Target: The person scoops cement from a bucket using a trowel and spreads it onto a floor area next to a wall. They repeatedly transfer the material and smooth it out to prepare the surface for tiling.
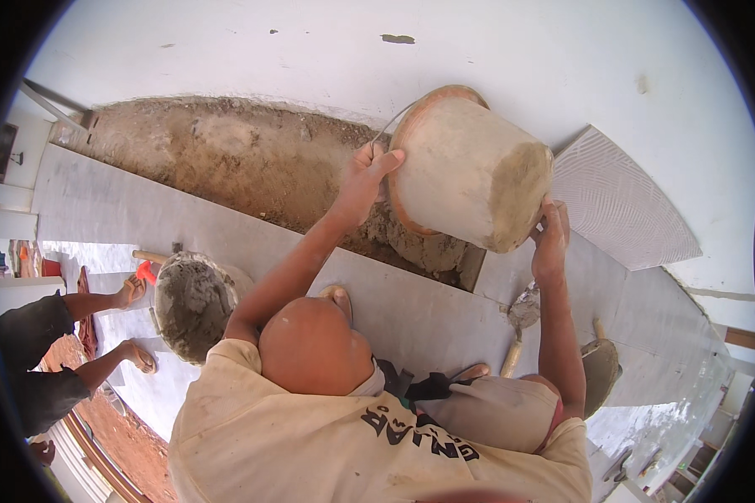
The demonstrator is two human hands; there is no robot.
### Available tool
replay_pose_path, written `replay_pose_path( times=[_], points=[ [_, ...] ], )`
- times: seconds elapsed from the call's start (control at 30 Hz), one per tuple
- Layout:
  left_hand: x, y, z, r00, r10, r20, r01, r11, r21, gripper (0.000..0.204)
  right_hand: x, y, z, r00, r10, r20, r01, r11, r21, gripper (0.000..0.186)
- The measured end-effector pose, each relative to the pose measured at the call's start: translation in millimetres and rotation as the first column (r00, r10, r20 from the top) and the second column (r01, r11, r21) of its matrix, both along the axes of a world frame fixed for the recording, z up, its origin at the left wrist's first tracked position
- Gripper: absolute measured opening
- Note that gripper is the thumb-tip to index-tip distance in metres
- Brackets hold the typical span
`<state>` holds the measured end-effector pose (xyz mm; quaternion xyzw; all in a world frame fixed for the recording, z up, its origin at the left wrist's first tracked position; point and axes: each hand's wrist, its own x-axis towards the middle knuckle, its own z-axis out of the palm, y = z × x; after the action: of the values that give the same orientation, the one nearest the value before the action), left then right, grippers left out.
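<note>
A mortar-smeared bucket [470, 159] is tipped on its side above the bare strip of ground, its mouth toward the left and its base toward the right. My left hand [367, 180] grips the rim near the wire handle. At the other end, my right hand [552, 239] holds the lower edge of the base. Wet grey mortar [428, 250] lies on the ground under the mouth; the bucket's inside is hidden. Below my right hand, a trowel [513, 352] with a wooden handle rests on the grey tiles, mortar on its blade.
A tile [617, 197] with a ridged back leans against the white wall [310, 50]. Left of me stands a tub of mortar [197, 306], beside another person's sandalled feet [138, 356]. A mortar-coated container [600, 373] sits at the right. Laid grey tiles [252, 243] border the earth strip.
</note>
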<state>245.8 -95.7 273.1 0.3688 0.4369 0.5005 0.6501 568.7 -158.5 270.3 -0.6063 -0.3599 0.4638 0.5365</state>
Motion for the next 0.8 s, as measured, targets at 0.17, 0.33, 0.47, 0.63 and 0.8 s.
replay_pose_path(
  times=[0.17,0.33,0.47,0.63,0.8],
  points=[
    [-37.3,10.6,45.3,0.985,0.129,0.113,-0.145,0.979,0.146,0.031,-31.5,23.7,83.8,0.955,0.142,0.259,-0.193,0.964,0.182,0.033],
    [-89.1,0.1,62.5,0.920,0.359,0.156,-0.384,0.905,0.182,0.034,-100.8,44.8,147.2,0.868,0.193,0.458,-0.385,0.844,0.373,0.041],
    [-140.0,1.1,41.9,0.851,0.445,0.278,-0.492,0.861,0.127,0.042,-167.7,60.8,178.7,0.781,0.259,0.568,-0.534,0.749,0.392,0.057],
    [-162.0,32.1,-53.6,0.761,0.500,0.413,-0.531,0.846,-0.045,0.051,-231.9,103.4,93.9,0.735,0.211,0.644,-0.510,0.798,0.320,0.060],
    [-205.9,34.5,-221.7,0.746,0.623,-0.235,-0.637,0.566,-0.524,0.048,-261.0,160.8,-148.2,0.725,0.514,0.459,-0.410,0.857,-0.312,0.082]
  ],
)
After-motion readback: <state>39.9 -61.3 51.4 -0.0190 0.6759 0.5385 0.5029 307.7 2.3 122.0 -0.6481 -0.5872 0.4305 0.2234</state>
